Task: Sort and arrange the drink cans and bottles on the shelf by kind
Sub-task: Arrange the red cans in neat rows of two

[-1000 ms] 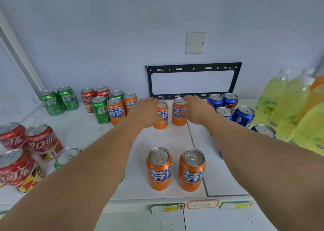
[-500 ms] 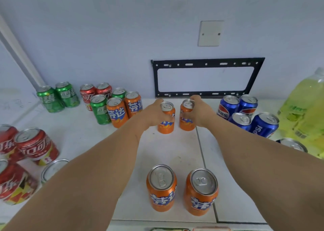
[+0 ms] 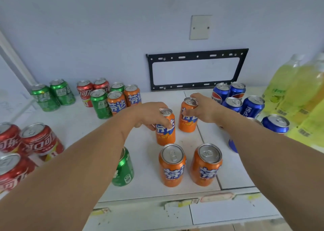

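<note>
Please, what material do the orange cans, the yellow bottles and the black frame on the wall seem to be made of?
Orange cans: probably thin aluminium, glossy printed sides, bare silvery lids with pull tabs. Yellow bottles: apparently clear plastic, since the yellow-green drink shows through. Black frame: likely painted metal, matte, flat strips with punched slots and holes.

Orange aluminium drink cans with blue-and-white lettering (image 3: 172,166), green cans with white lettering (image 3: 46,97), red cans with white script (image 3: 40,139), blue cans with red-white emblems (image 3: 252,106), yellow-green translucent plastic bottles (image 3: 280,87), a white tiled shelf (image 3: 233,169)
</note>
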Motion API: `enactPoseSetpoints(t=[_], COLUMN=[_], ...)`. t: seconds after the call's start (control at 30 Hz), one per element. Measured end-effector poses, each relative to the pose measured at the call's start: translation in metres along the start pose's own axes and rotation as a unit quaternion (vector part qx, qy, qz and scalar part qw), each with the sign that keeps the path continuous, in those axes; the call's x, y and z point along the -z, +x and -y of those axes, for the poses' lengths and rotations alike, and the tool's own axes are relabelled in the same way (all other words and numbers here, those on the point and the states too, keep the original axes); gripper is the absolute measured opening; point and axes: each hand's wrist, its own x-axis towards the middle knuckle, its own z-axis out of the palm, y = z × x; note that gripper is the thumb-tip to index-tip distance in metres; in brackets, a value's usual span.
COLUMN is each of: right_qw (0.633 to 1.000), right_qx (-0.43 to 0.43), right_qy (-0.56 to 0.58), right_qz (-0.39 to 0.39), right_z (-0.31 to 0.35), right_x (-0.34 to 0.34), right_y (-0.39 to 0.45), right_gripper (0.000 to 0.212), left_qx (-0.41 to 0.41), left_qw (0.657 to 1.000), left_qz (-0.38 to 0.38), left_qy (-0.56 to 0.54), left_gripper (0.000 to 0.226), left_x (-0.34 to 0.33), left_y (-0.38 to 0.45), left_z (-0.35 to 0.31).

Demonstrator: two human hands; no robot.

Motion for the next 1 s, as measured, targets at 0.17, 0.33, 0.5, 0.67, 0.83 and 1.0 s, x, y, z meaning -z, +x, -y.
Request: enactPoseSetpoints(t=[0.17, 0.33, 0.5, 0.67, 0.83, 1.0], right_qw=[1.0, 1.0, 1.0, 1.0, 0.999, 0.999], right_qx=[-0.002, 0.0, 0.007, 0.019, 0.023, 0.024], right_qy=[-0.015, -0.021, -0.015, -0.014, -0.027, -0.045], right_qz=[-0.008, -0.01, -0.012, -0.006, 0.008, 0.011], right_z=[0.001, 0.0, -0.004, -0.005, -0.008, -0.013], right_x=[-0.004, -0.004, -0.004, -0.004, -0.003, -0.011], right_y=[-0.02, -0.033, -0.044, -0.051, -0.056, -0.063], right_gripper=[0.076, 0.078, 0.075, 0.074, 0.077, 0.077], left_qx=[-0.007, -0.031, -0.042, -0.017, -0.051, -0.116], left_qw=[1.0, 0.999, 0.995, 0.993, 0.974, 0.887], left_qz=[-0.001, -0.041, -0.078, -0.07, -0.149, -0.254], left_qy=[0.014, 0.016, 0.054, 0.088, 0.163, 0.368], left_gripper=[0.06, 0.059, 0.066, 0.082, 0.069, 0.046], left_x=[-0.01, -0.024, -0.037, -0.036, -0.024, -0.038], left_y=[-0.018, -0.031, -0.037, -0.041, -0.054, -0.063], left_z=[0.005, 0.006, -0.003, -0.011, -0.022, -0.027])
